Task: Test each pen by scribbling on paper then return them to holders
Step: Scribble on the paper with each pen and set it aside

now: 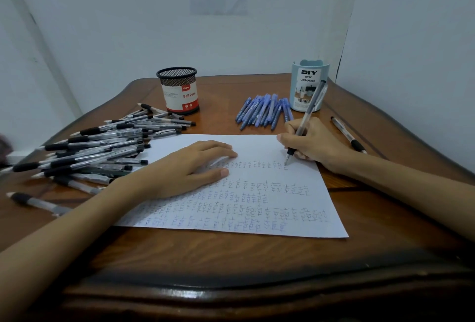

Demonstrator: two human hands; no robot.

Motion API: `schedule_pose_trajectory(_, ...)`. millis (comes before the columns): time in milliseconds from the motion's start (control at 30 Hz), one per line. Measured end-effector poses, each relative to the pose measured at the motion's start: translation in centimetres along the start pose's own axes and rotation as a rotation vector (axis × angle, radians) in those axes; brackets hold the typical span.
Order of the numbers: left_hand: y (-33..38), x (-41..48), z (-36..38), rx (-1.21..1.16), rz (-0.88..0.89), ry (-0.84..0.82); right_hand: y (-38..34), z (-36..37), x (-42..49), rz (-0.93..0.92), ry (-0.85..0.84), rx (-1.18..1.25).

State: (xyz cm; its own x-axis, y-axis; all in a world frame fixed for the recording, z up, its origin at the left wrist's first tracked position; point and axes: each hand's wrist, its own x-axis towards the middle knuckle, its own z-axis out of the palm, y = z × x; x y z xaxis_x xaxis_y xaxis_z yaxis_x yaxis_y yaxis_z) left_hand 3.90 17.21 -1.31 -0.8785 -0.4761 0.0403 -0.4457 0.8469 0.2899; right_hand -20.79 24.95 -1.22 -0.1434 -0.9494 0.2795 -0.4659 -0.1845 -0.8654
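Behind the paper (257,206): mesh pen holder (180,93), blue desk organizer (307,87), insides unseen. Right hand (312,141) pinches clear pen (307,116), tip touching paper; left hand (190,165) flat on it.

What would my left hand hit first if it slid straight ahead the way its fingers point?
Probably the right hand, which grips a pen with its tip on the paper. The left hand lies flat on that sheet, and only bare paper lies between them.
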Motion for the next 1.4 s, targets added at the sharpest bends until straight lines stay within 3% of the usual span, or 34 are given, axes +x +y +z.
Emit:
schedule_pose_trajectory(667,0.2,0.0,-0.1,0.006,-0.001,0.0,0.0,0.1,0.0,-0.058,0.048,-0.105)
schedule_pose_trajectory(867,0.2,-0.1,-0.2,0.012,0.0,-0.002,-1.3,-0.6,0.0,0.095,0.044,0.21)
schedule_pose_trajectory(1067,0.2,0.0,-0.2,0.014,-0.004,-0.007,-1.3,-1.5,0.3,0.137,0.133,0.058)
schedule_pose_trajectory(1400,0.0,0.0,-0.1,0.02,-0.003,-0.008,-0.8,-1.5,0.3,0.126,0.068,0.136)
